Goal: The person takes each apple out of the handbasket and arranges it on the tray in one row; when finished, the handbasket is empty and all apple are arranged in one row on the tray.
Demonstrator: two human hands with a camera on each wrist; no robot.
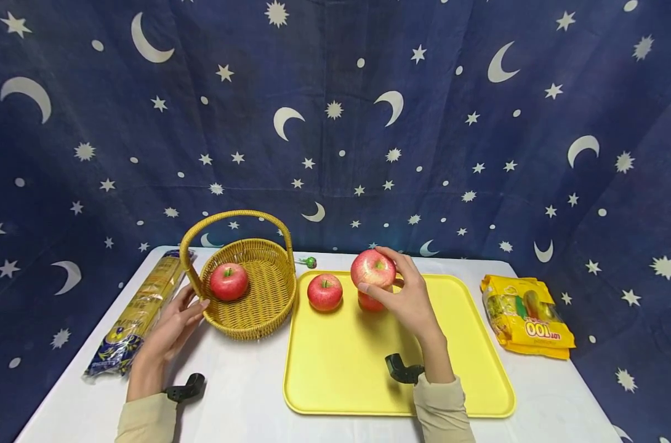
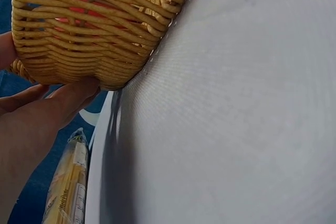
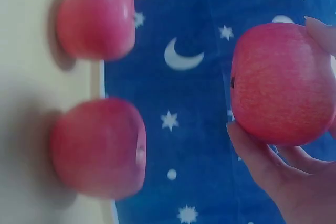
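Apple (image 1: 373,267) is resting in the right hand (image 1: 407,301), which is pinching it between a thumb on the near side and fingers curving round the far side, probably because a round, smooth fruit needs support from opposite sides. It is hanging above the tray (image 1: 341,369), with a gap showing beneath it in the right wrist view. A second apple (image 1: 372,304) is sitting on the tray, partly hidden behind it, and a third apple (image 1: 325,292) is standing just left; the raised rim is perhaps guarding against rolling. The left hand (image 1: 169,323) is gripping the basket (image 1: 252,332) at its near left side, likely to steady it, while a fourth apple (image 1: 228,282) is lying inside near the left wall. Farther out, a pasta pack (image 1: 136,314) is lying left of the basket and a yellow pack (image 1: 526,317) right of the tray, both seemingly leaving the middle free for handling.
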